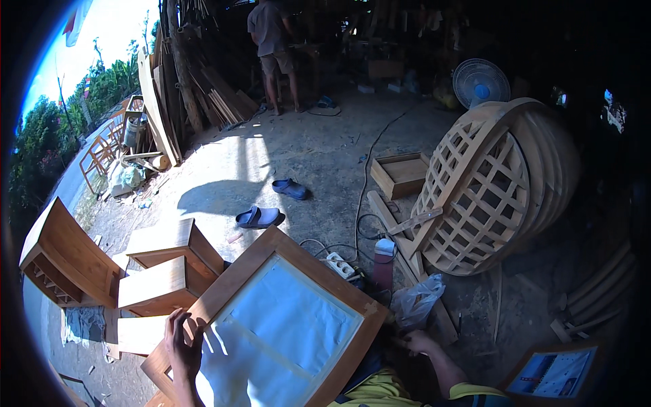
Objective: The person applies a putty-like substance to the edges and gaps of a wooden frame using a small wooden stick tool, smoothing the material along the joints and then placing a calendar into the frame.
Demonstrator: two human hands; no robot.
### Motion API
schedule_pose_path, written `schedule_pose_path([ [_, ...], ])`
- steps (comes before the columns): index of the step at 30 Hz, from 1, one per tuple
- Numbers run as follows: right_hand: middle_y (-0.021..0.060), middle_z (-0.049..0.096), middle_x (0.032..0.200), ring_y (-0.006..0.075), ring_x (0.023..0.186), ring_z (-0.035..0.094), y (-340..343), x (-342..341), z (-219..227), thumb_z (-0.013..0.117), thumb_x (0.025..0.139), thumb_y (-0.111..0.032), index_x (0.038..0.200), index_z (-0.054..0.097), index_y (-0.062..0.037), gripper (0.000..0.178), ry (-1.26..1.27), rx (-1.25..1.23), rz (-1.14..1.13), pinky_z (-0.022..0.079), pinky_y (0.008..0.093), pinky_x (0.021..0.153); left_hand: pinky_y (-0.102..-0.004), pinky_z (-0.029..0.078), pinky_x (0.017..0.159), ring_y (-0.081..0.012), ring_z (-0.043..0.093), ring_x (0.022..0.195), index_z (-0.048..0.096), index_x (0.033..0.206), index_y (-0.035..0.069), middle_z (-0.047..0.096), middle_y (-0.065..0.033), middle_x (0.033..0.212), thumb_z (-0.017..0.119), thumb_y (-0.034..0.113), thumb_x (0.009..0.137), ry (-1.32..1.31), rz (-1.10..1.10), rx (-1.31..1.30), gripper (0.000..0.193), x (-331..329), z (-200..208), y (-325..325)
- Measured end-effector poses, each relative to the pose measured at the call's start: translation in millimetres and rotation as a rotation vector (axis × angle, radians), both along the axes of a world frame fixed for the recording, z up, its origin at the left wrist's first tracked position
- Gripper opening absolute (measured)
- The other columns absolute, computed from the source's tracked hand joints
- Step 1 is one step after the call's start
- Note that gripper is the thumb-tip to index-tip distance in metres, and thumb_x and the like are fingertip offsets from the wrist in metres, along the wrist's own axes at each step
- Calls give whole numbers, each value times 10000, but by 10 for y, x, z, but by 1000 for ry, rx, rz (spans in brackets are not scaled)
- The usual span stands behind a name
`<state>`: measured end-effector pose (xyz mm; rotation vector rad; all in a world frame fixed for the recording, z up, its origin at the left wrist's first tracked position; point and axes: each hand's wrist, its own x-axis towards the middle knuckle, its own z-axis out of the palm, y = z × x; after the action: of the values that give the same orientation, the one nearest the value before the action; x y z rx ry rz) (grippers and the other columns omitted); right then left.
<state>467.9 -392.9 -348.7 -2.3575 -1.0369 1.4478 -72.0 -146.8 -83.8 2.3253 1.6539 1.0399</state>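
A wooden frame (337, 275) with a pale paper-covered panel (285, 319) lies tilted in front of me. My left hand (183, 346) is at its left side rail, fingers bent over the wood. Just past the frame's right corner, my right hand (419, 342) is closed in shadow, low beside a clear plastic bag (417, 302). What its fingers hold, if anything, is too dark to make out. Near the frame's far edge are a white power strip (339, 264) and a dark red object with a pale top (384, 261).
Wooden drawer-like boxes (159, 281) and a curved wooden cabinet (71, 254) stand at left. A large lattice wooden piece (475, 197) is at right, before a fan (481, 83). Blue clogs (258, 217) and a cord (366, 183) lie on the floor. Another person (271, 47) stands far back.
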Motion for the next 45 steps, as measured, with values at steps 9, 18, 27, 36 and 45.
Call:
schedule_pose_path([
  [9,134,732,885,207,681,718,-500,60,-396,596,998,-141,1290,653,25,341,212,107,-284,579,346,596,-465,574,929,-362,724,1055,702,1002,-7,734,-203,1069,716,411,958,-494,-1033,-141,421,1383,978,-445],
  [18,125,721,867,185,694,689,-748,84,-525,570,1046,-230,1324,635,-8,361,420,267,-532,552,332,630,-499,570,844,-405,700,975,649,965,-48,706,-280,1043,561,223,1080,-1081,-1935,-275,308,2021,1426,-854],
  [27,85,680,844,154,684,615,-755,262,-88,539,1046,-296,1339,598,-48,388,665,444,-702,506,298,640,-501,576,832,-375,706,964,671,1006,-45,716,-248,1022,594,179,1058,-713,-1793,-421,243,1730,1509,-910],
  [36,3,568,748,83,599,484,-62,188,953,521,1077,-374,1350,624,-16,461,615,728,-700,388,236,558,-406,566,876,-291,724,969,650,964,5,744,-158,1034,707,116,922,-288,-390,-88,132,631,779,-888],
  [45,-15,650,840,17,593,462,908,-99,1393,629,1038,-303,1276,721,-82,338,384,824,-476,354,202,537,-420,449,1049,-312,566,1235,552,1300,-25,611,-189,1273,602,86,1018,-279,447,129,307,-813,-408,-1234],
])
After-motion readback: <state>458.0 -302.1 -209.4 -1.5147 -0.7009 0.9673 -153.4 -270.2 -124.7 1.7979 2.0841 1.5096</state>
